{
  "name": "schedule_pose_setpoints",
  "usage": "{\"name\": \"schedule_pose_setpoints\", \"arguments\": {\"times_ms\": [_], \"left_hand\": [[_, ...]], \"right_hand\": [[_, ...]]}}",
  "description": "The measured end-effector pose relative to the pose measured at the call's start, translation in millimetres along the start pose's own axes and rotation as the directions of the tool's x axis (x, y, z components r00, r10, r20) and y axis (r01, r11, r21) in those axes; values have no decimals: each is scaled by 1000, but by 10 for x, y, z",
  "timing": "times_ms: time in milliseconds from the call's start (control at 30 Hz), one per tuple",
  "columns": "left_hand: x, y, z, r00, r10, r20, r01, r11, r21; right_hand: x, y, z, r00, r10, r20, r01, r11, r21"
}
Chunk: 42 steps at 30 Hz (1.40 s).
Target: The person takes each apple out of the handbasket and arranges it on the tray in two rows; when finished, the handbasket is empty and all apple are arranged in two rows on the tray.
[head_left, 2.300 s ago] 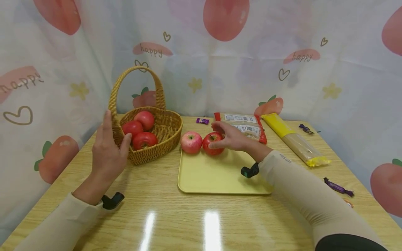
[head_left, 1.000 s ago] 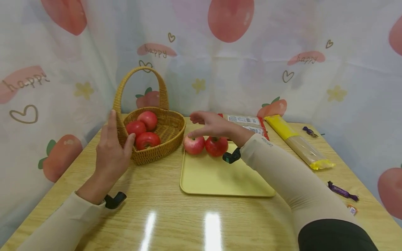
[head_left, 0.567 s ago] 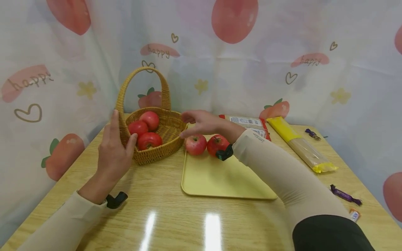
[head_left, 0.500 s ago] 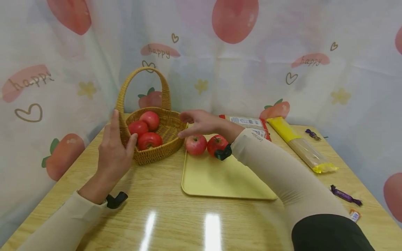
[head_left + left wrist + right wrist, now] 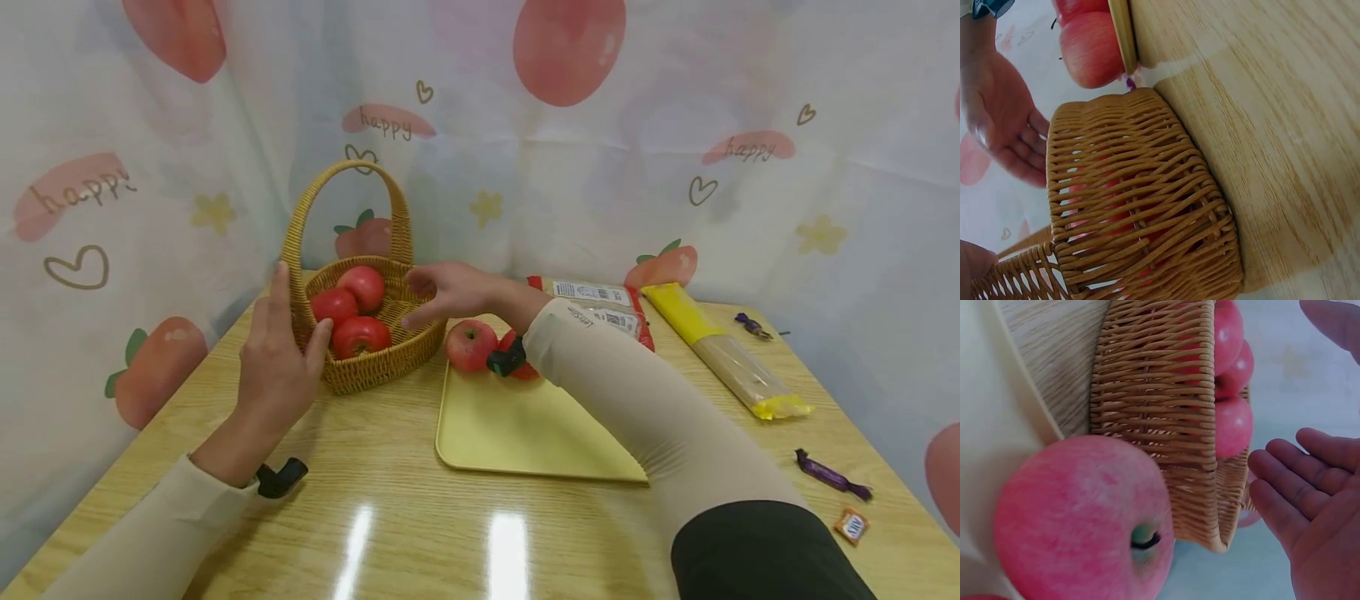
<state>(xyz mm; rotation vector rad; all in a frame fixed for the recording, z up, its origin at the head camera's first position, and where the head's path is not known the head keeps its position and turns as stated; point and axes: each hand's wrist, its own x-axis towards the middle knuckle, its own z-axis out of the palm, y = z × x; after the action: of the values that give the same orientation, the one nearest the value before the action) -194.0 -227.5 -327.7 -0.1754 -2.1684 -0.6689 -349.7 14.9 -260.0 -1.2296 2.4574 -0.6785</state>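
A wicker basket (image 5: 386,362) with a tall arched handle holds three red apples (image 5: 362,337) on its left side. My left hand (image 5: 277,367) is raised at the basket's left side, fingers straight beside the foot of the handle. My right hand (image 5: 461,292) hovers at the basket's right rim, thumb apart from loosely extended fingers. The right wrist view shows its palm (image 5: 1335,519) holding nothing. Below the right wrist, a pinkish apple (image 5: 472,345) sits at the far left corner of a yellow tray (image 5: 487,425). Beside it, another red apple (image 5: 527,370) is partly hidden by the wrist camera.
Behind the tray lie red-edged clear packets (image 5: 592,293). A long yellow-ended packet (image 5: 720,350) lies to their right. Wrapped sweets, including a purple one (image 5: 832,475) and an orange one (image 5: 852,525), are along the right table edge. A printed curtain (image 5: 600,183) hangs behind.
My right hand has moved left from the red apple on the tray, over the pinkish one, to the basket's right rim. My left hand stays by the handle. The view has turned slightly.
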Motion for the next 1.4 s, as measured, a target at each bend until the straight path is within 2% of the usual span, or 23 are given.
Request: {"name": "schedule_pose_setpoints", "arguments": {"times_ms": [233, 467, 833, 1067, 1400], "left_hand": [[-1, -11, -11, 1000, 0, 1, 0, 1000, 0], [11, -16, -14, 1000, 13, -4, -13, 1000, 9], [10, -22, -9, 1000, 0, 9, 0, 1000, 24], [19, -47, -11, 999, 34, -1, -34, 999, 16], [23, -86, -36, 998, 58, 12, -58, 998, -17]], "right_hand": [[195, -57, 33, 1000, -6, 26, 7, 999, -35], [361, -134, 78, 996, -25, 87, 34, 994, -100], [590, -222, 169, 987, -33, 156, 54, 990, -134], [714, -254, 203, 977, -76, 201, 103, 987, -127], [800, -289, 244, 965, -67, 253, 92, 992, -89]]}}
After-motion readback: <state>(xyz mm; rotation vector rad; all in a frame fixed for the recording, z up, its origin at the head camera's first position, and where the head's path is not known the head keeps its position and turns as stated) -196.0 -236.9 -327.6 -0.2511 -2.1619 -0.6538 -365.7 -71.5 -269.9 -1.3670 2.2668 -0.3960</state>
